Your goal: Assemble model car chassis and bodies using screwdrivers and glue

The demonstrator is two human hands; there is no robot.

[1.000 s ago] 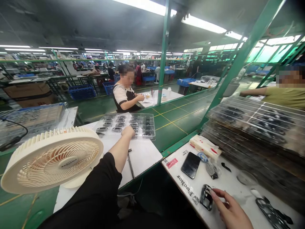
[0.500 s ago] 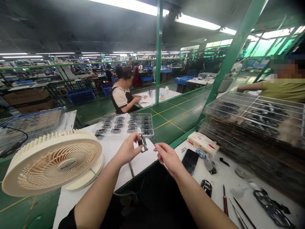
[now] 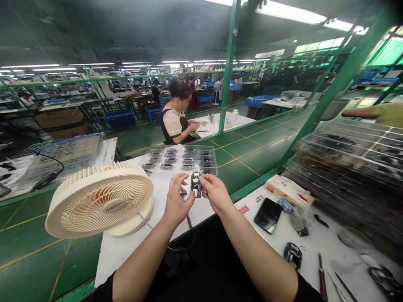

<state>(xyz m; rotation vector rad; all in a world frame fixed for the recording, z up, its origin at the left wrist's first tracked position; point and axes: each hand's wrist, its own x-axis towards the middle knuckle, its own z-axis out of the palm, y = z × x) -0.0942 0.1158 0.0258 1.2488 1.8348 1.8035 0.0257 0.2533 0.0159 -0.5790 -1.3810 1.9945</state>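
Observation:
A small black oval frame-like part (image 3: 196, 186) with cut-outs stands upright in front of me. My right hand (image 3: 217, 193) pinches its right edge between thumb and fingers. Just left of the part, my left hand (image 3: 176, 201) has its thumb and fingers spread; whether the thumb tip touches the part I cannot tell. Behind both hands, a clear compartment tray (image 3: 216, 161) holds several similar dark oval parts on the white table (image 3: 119, 251).
A cream fan (image 3: 100, 205) stands left. On the right bench lie a phone (image 3: 268, 215), a black part (image 3: 292, 256), a red-handled tool (image 3: 321, 279) and tweezers (image 3: 336, 287), beside stacked trays (image 3: 333, 180). A co-worker (image 3: 178, 115) sits beyond a green post (image 3: 229, 71).
The black part has passed from my left hand to my right, which moved in to meet it. My left fingers have spread. The view has turned slightly left.

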